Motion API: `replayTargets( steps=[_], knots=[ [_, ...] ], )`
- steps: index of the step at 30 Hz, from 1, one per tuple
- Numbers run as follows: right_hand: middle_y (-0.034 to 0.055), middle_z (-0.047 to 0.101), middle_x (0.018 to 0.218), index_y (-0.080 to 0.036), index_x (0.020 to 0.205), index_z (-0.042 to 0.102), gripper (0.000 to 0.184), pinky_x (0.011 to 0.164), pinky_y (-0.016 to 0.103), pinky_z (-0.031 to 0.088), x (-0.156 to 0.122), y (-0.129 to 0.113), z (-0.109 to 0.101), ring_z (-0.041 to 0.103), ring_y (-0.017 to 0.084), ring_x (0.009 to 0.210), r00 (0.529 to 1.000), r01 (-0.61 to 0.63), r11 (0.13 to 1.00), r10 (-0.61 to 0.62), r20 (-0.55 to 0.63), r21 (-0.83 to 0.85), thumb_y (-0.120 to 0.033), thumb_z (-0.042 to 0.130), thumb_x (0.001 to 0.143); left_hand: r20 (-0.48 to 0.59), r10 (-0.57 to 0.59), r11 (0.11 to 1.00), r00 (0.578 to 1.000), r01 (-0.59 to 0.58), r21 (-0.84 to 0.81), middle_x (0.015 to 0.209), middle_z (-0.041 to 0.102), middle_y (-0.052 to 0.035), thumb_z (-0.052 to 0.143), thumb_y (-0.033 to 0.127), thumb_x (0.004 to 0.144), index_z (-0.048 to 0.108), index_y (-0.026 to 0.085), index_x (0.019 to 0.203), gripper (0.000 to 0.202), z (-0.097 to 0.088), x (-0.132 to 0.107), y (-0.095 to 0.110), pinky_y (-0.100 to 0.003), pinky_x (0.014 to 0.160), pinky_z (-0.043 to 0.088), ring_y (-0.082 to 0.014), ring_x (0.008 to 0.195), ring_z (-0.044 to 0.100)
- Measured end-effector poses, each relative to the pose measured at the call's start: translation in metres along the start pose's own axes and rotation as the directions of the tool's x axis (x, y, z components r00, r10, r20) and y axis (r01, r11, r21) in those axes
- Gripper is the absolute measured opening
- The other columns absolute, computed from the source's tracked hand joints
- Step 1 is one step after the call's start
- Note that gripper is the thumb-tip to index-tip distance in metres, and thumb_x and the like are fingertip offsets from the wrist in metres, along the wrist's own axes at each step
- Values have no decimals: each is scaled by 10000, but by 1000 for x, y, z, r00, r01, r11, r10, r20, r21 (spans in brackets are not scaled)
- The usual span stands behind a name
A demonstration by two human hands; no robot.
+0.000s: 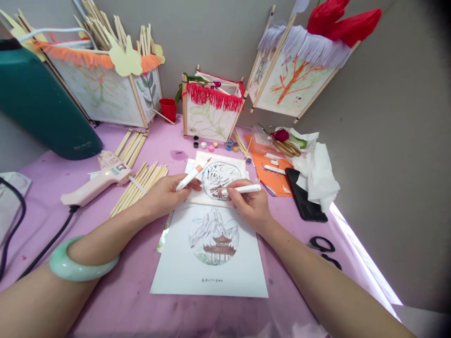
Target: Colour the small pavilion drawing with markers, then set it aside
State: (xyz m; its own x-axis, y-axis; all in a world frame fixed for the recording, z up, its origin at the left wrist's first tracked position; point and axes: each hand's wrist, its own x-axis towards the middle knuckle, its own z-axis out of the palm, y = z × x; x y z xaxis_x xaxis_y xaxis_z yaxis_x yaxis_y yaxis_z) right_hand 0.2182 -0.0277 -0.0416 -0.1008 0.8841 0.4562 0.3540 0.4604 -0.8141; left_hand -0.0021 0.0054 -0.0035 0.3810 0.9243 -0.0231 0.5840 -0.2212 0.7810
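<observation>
Marker pens occupy both hands. The right hand [252, 204] has its fingers closed around a white marker [243, 189], held nearly level with its tip pointing toward the left hand and resting on the small drawing card [218, 180], on the reddish pavilion at the lower edge of its round picture. The left hand [165, 195] is wrapped around a second white marker with an orange cap [192, 176], which slants up and away from that hand and lies over the card's near-left corner. The card sits between and just beyond the two hands. Below both hands, nearer the person, lies a larger printed sheet [211, 263] showing mountains and a red pavilion in a circle; the right hand's heel touches its top edge. On the left wrist sits a pale green bangle [82, 263]. Just beyond the left hand lie bundles of wooden sticks [139, 188] and a pink glue gun [102, 178] on the pink tabletop [123, 291]. Beyond the right hand's far side are a black phone [305, 195] and white tissue [319, 173].
</observation>
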Motion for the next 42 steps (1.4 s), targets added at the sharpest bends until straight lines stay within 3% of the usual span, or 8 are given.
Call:
replayTargets(
  steps=[9,22,29,42],
  knots=[
    [17,630,733,-184,858,614,121,531,234,453,0,1,0,557,103,565,1000,22,997,-21,17,-72,-281,543,842,3,-1,1000,1000,1,13,1094,665,0,448,266,766,678,207,926,287,-1,-1,-1,-305,891,412,-205,964,592],
    [28,659,800,-188,886,625,131,596,240,482,0,-1,1,606,118,656,999,12,999,-11,31,-37,-284,543,852,-5,-11,1000,1000,11,9,1105,662,1,456,286,751,686,229,915,288,0,0,-1,-322,902,413,-211,991,587],
    [30,648,776,-189,863,614,141,574,251,475,0,1,0,602,127,635,999,-19,999,16,-49,-51,-311,545,844,1,-1,1000,1000,1,-3,1114,657,-3,455,282,752,685,213,924,296,-1,-1,1,-316,918,404,-218,1013,577],
    [31,655,790,-190,865,621,131,612,253,482,1,-2,0,618,138,690,1000,12,997,-11,18,-73,-288,535,845,3,-1,1000,1000,1,9,1112,660,3,454,270,761,683,220,916,281,-2,-1,2,-300,918,398,-208,1017,579]
  ],
)
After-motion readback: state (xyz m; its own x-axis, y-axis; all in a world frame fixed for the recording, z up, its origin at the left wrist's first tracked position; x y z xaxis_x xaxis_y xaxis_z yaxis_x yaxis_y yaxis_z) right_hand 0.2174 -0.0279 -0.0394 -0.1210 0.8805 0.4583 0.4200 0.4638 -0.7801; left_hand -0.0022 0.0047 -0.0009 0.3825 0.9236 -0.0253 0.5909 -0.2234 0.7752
